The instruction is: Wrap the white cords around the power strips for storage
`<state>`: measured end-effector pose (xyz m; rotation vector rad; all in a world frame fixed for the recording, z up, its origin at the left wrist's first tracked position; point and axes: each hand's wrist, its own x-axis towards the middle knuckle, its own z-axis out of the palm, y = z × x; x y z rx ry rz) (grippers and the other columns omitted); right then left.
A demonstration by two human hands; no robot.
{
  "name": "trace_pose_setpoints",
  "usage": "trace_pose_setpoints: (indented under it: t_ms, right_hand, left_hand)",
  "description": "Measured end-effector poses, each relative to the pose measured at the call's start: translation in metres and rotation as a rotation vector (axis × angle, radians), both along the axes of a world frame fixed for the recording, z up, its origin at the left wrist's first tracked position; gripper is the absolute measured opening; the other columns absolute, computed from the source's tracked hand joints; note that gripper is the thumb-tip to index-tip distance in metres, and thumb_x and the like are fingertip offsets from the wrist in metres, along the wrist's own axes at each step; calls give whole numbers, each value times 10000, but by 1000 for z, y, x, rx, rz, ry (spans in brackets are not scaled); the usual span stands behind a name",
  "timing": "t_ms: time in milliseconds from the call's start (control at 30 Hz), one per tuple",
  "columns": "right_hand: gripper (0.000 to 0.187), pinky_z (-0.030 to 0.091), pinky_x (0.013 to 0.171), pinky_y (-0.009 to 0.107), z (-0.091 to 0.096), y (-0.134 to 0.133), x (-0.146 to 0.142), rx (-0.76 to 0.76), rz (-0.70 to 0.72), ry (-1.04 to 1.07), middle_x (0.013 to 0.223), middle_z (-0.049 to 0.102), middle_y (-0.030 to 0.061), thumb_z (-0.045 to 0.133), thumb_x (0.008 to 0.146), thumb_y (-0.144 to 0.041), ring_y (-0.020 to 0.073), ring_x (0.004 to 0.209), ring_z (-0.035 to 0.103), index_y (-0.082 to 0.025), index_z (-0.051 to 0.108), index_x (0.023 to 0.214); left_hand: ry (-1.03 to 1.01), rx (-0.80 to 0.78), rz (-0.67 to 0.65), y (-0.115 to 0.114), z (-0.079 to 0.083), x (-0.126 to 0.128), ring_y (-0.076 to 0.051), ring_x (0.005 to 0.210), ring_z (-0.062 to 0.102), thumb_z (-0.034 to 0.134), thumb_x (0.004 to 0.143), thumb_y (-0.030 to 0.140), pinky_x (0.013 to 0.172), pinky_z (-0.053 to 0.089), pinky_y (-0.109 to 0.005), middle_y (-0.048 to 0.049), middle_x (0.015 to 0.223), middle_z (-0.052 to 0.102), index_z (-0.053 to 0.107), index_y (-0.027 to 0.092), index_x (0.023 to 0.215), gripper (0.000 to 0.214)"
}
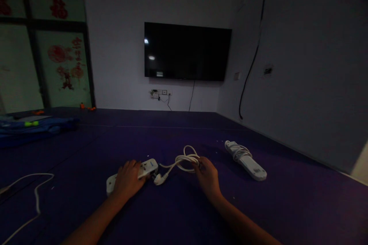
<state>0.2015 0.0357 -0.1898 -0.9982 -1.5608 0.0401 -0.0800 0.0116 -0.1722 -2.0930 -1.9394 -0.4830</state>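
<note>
From where I stand, the person's left hand (128,180) is wrapped over the middle of a white power strip (149,167), which lies slantwise on the wide purple surface (184,218), both its ends showing past the hand. The right hand (208,178) pinches one side of a loosely looped white cord (185,157) between thumb and fingers, to the right of the strip. Between the two hands is the plug (160,178), its prongs facing the strip's near right end; I can't tell whether they touch it.

Farther right, well apart from the right hand, lies a second power strip (254,169) with its own cord (240,152) wound around its far half. Over on the left a thin white cable (37,199) bends across the surface, and beyond it sits a heap of blue cloth (57,124) with something yellow-green (31,124) on top. A dark television (186,51) hangs on the wall ahead, above a row of sockets (165,92). Down the right-hand wall runs a black cable (253,61).
</note>
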Motion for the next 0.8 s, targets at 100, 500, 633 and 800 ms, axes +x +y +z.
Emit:
trace_pose_setpoints:
  t_ms: [100, 500, 633, 800]
  right_hand:
    - [166, 497, 654, 277, -1, -2, -3, 33, 40, -22, 853, 657, 75, 509, 850, -293, 181, 762, 616, -180, 629, 845]
    - [148, 536, 665, 279, 1, -7, -9, 177, 38, -159, 891, 641, 66, 474, 871, -207, 169, 782, 627, -199, 600, 947]
    - [218, 550, 767, 300, 3, -14, -15, 271, 40, -248, 1010, 630, 81, 450, 885, -166, 175, 914, 628, -223, 572, 1056]
    - [258, 556, 794, 294, 2, -25, -21, 358, 74, -416, 1044, 637, 98, 455, 882, -130, 179, 954, 630, -202, 548, 1111]
  left_hand:
    - [25, -17, 18, 0, 1, -1, -312, 1053, 512, 489, 781, 408, 848, 395, -434, -155, 1108, 602, 580, 109, 1150, 484]
    - [9, 539, -379, -21, -3, 34, -264, 1145, 490, 484, 773, 160, 985, 353, -536, -96, 1209, 589, 518, 177, 1216, 445]
    - [101, 626, -577, -39, 1, 52, -218, 1214, 450, 436, 846, 154, 1002, 380, -435, -94, 1305, 524, 412, 169, 1325, 480]
    - [147, 682, -672, -49, 6, 59, -199, 1241, 426, 397, 873, 108, 1012, 379, -375, -82, 1291, 543, 431, 155, 1313, 444]
